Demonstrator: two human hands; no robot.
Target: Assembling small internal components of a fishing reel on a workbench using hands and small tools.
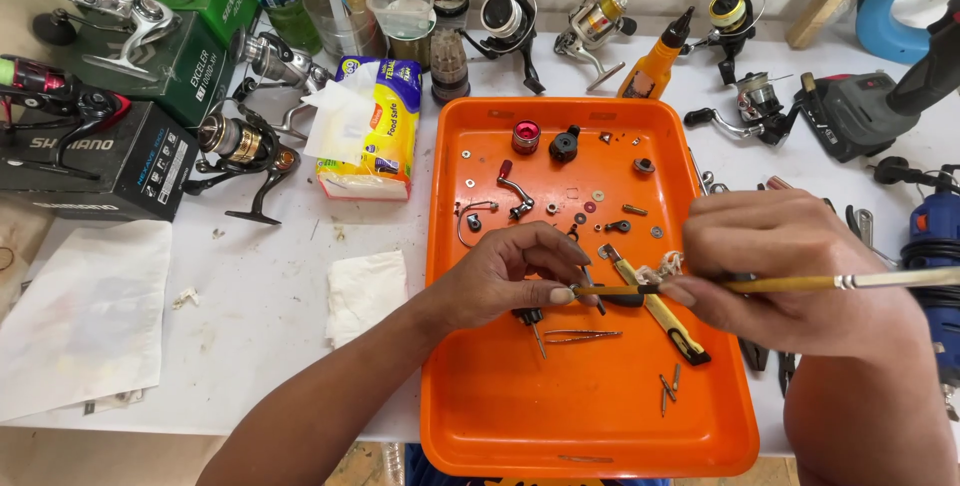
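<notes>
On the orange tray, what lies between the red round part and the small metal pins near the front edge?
In the head view, between the red round part and the metal pins lie a crank handle, washers, tweezers and a yellow utility knife.

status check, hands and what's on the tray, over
Left hand pinching a small dark part over the orange tray. Right hand holding a brush to it. Yellow knife and tweezers lie just beneath.

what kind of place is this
Likely a fishing-reel repair bench: spinning reels line the white table, an orange tray holds small loose parts, and a power tool lies alongside.
</notes>
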